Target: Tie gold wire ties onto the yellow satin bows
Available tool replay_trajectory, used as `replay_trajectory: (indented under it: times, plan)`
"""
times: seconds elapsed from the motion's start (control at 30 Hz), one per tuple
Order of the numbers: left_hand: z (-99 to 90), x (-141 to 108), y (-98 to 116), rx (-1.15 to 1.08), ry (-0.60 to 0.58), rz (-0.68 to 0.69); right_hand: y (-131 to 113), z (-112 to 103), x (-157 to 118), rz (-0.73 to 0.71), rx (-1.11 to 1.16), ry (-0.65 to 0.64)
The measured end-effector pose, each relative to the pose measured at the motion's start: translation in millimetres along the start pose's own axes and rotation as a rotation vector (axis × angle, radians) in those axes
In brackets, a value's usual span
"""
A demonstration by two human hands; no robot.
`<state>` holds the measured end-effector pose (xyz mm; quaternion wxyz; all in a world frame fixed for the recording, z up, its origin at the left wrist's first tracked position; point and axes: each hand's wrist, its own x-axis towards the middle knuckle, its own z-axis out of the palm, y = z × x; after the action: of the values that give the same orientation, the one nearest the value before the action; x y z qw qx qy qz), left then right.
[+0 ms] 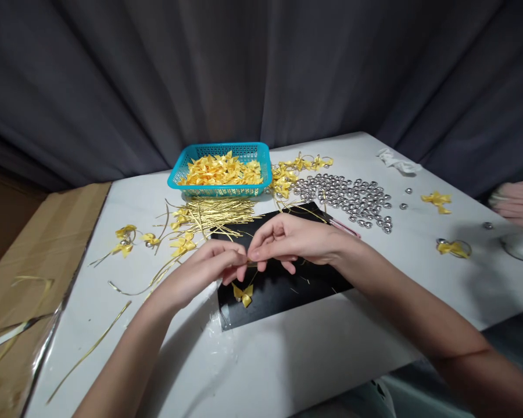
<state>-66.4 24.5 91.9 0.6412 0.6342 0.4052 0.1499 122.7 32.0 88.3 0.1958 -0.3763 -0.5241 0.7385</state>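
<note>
My left hand and my right hand meet above the black mat, fingertips almost touching. Both are closed in a pinch on a thin gold twist tie, of which only a sliver shows between the fingers. Just below them a yellow ribbon bow is seen over the mat; whether it hangs from the tie or lies there I cannot tell. Beyond my hands lies a heap of gold twist ties. Scissors with pink handles rest at the mat's far right edge, partly behind my right wrist.
A blue basket of yellow bows stands at the back. Silver heart-shaped beads spread to its right. Bows on rings lie on both sides of the white table. Crumpled tissue sits far right; cardboard borders the left.
</note>
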Motion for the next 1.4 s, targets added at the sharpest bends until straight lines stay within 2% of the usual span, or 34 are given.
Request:
replay_trajectory:
  times: [0.2,0.4,0.47,0.57,0.63,0.73,0.77,0.9,1.03,1.13,1.27,1.4]
  plan:
    - [1.3,0.0,1.3,0.09,0.056,0.008,1.0,1.5,-1.2,-0.013,-0.069,0.068]
    - [5.7,0.7,2.3,0.172,0.09,0.01,1.5,8.2,-2.4,-0.057,-0.249,0.161]
    - [4.9,-0.3,3.0,0.188,0.152,0.014,2.9,9.1,-4.0,-0.122,-0.286,0.209]
    - [-0.3,-5.1,1.4,0.231,0.329,0.057,8.1,5.0,-9.7,-0.218,-0.359,0.29]
    - [-3.6,-9.9,-5.7,0.323,0.347,0.059,13.1,-0.3,-16.1,-0.233,-0.431,0.317]
    - [-1.2,-17.1,-28.8,0.465,0.15,-0.077,21.2,-6.5,-27.5,-0.187,-0.571,0.312]
    - [2.0,-18.8,-38.5,0.484,0.14,-0.145,23.9,-7.1,-30.9,-0.172,-0.618,0.299]
    - [18.8,-21.2,-70.8,0.548,0.276,-0.2,37.3,-1.5,-35.2,-0.21,-0.813,0.246]
    - [25.7,-17.6,-80.3,0.448,0.261,-0.147,57.8,11.3,-22.6,-0.36,-1.035,0.141]
    - [23.9,-13.7,-80.9,0.326,0.264,-0.145,69.6,19.7,-10.8,-0.373,-1.097,0.024]
    - [22.0,-9.3,-82.8,0.084,0.354,-0.062,68.9,22.2,-6.1,-0.293,-1.039,-0.051]
    - [23.7,-7.0,-80.3,-0.083,0.383,-0.06,63.0,19.9,-9.1,-0.334,-0.887,0.005]
